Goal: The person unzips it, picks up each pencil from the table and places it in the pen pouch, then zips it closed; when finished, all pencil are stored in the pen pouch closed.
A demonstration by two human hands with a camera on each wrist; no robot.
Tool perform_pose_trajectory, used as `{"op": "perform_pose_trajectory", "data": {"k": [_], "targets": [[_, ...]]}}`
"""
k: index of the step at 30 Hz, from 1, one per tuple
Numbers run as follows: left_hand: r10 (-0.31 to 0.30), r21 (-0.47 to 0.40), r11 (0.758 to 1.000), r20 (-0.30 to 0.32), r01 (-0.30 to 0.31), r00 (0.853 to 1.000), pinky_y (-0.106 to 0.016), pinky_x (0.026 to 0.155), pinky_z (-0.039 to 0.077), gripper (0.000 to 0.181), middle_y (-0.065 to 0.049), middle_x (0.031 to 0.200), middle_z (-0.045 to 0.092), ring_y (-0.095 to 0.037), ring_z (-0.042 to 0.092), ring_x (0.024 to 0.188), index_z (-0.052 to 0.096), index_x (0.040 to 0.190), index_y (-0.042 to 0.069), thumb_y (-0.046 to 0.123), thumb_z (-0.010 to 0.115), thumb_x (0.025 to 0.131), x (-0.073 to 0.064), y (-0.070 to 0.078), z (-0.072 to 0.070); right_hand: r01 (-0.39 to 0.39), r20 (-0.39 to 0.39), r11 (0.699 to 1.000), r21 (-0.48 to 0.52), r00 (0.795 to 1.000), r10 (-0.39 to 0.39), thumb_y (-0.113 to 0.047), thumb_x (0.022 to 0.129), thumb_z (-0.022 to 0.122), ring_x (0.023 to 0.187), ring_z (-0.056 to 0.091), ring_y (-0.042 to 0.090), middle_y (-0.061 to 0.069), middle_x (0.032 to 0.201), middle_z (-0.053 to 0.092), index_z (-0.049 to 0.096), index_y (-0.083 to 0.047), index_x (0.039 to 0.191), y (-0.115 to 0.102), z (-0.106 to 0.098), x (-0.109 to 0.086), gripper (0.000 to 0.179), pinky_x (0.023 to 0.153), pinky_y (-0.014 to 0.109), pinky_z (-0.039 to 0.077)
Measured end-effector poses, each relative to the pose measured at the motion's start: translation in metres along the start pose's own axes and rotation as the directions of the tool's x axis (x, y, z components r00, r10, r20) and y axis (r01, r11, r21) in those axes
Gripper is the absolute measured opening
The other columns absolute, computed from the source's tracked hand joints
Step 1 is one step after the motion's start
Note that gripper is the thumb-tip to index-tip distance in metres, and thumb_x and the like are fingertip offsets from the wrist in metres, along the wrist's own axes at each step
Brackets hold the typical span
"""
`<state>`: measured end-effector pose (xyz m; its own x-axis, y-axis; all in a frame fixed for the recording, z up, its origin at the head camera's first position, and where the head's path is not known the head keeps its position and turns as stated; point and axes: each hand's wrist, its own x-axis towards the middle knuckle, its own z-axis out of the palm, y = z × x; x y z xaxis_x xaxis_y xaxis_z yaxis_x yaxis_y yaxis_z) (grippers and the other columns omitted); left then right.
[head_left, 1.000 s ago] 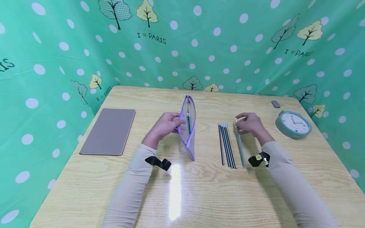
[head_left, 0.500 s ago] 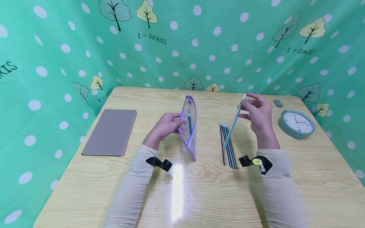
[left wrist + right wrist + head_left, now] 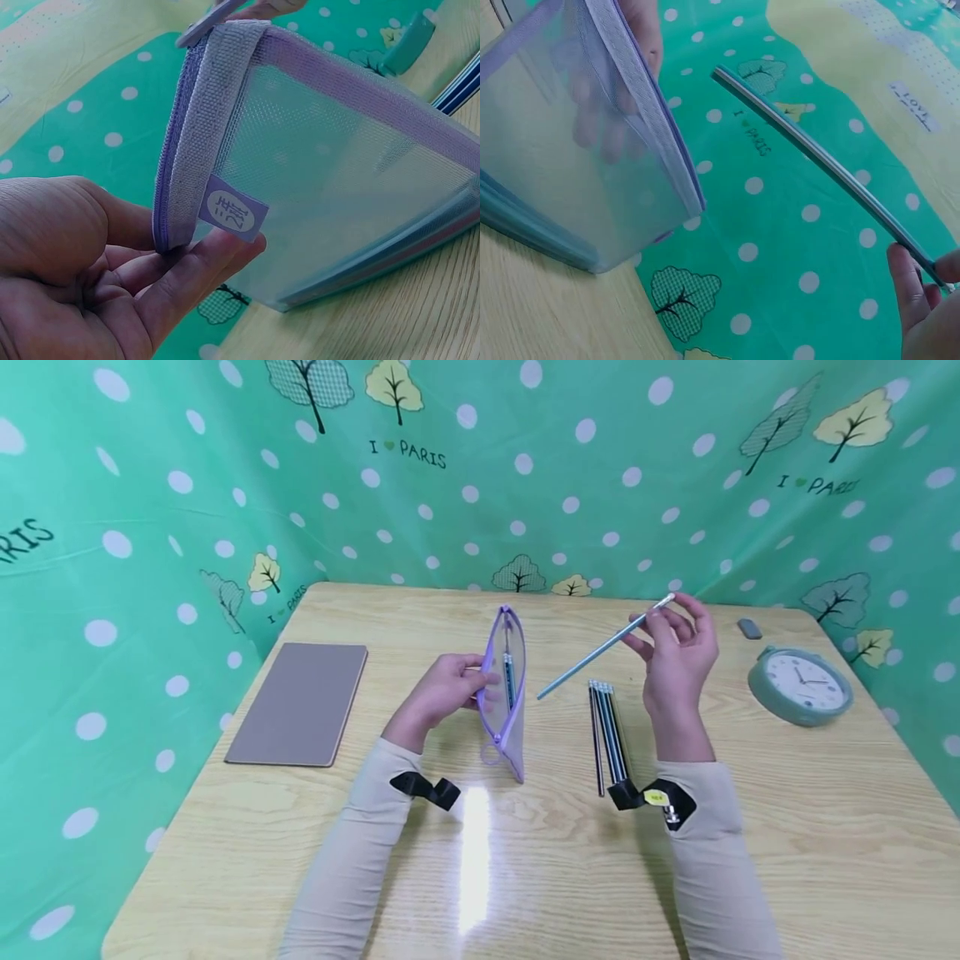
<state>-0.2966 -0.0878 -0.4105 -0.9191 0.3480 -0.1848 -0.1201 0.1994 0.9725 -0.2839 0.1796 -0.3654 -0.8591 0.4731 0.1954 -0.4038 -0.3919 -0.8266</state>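
My left hand point(image 3: 442, 692) pinches the zippered edge of a mesh pencil case point(image 3: 512, 727) with purple trim, thumb on one side and fingers on the other. The case stands on its edge with its mouth spread apart, and pencils point(image 3: 509, 681) show inside it. Up in the air, my right hand point(image 3: 681, 660) pinches a light blue pencil point(image 3: 600, 648) near its white-tipped end. The pencil slants down to the left, its far end close to the case's opening. In the right wrist view the same pencil point(image 3: 825, 161) is apart from the mesh case point(image 3: 577, 150).
Several dark pencils point(image 3: 609, 727) lie side by side on the wooden table point(image 3: 555, 877), partly under the right wrist strap. A grey notebook point(image 3: 300, 703) is at the left. At the right are a round teal clock point(image 3: 801, 685) and a small grey eraser point(image 3: 749, 628).
My right hand has lifted the light blue pencil off the table and swung its lower end left toward the case. My left hand keeps holding the case in place.
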Motion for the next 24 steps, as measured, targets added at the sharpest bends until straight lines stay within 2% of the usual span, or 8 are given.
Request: {"op": "perform_pose_trajectory", "data": {"k": [4, 10, 16, 24], "targets": [[-0.002, 0.001, 1.0, -0.003, 0.002, 1.0, -0.036, 0.081, 0.067, 0.037, -0.027, 0.12, 0.071, -0.022, 0.076, 0.089, 0.056, 0.14, -0.01, 0.004, 0.053, 0.106, 0.001, 0.001, 0.001, 0.047, -0.004, 0.999, 0.009, 0.999, -0.047, 0.007, 0.1, 0.06, 0.081, 0.073, 0.023, 0.016, 0.1, 0.064, 0.056, -0.006, 0.122, 0.005, 0.008, -0.006, 0.026, 0.068, 0.028, 0.066], [0.0, 0.006, 1.0, -0.003, 0.0, 1.0, -0.037, 0.082, 0.067, 0.036, -0.027, 0.12, 0.072, -0.024, 0.076, 0.09, 0.056, 0.139, -0.011, 0.004, 0.053, 0.106, 0.002, 0.0, 0.001, 0.12, 0.07, 0.99, -0.073, 0.991, -0.115, 0.008, 0.1, 0.06, 0.082, 0.075, 0.022, 0.012, 0.099, 0.069, 0.056, -0.005, 0.126, 0.017, 0.019, -0.021, 0.03, 0.072, 0.032, 0.067], [-0.015, -0.001, 1.0, -0.004, 0.015, 1.0, -0.036, 0.081, 0.067, 0.037, -0.027, 0.119, 0.072, -0.02, 0.075, 0.086, 0.055, 0.14, -0.011, 0.004, 0.053, 0.106, 0.001, 0.002, 0.001, 0.144, 0.159, 0.986, -0.086, 0.979, -0.129, 0.012, 0.098, 0.059, 0.078, 0.075, 0.019, 0.008, 0.097, 0.071, 0.06, -0.009, 0.122, 0.025, 0.026, -0.033, 0.032, 0.068, 0.029, 0.067], [-0.016, -0.008, 1.0, 0.004, 0.016, 1.0, -0.036, 0.083, 0.066, 0.039, -0.028, 0.126, 0.069, -0.027, 0.076, 0.094, 0.051, 0.143, -0.012, 0.004, 0.05, 0.107, 0.001, 0.002, 0.0, 0.181, 0.235, 0.978, -0.104, 0.96, -0.153, 0.015, 0.096, 0.06, 0.077, 0.076, 0.017, 0.009, 0.098, 0.073, 0.065, -0.004, 0.124, 0.025, 0.029, -0.04, 0.034, 0.067, 0.029, 0.067]]}}
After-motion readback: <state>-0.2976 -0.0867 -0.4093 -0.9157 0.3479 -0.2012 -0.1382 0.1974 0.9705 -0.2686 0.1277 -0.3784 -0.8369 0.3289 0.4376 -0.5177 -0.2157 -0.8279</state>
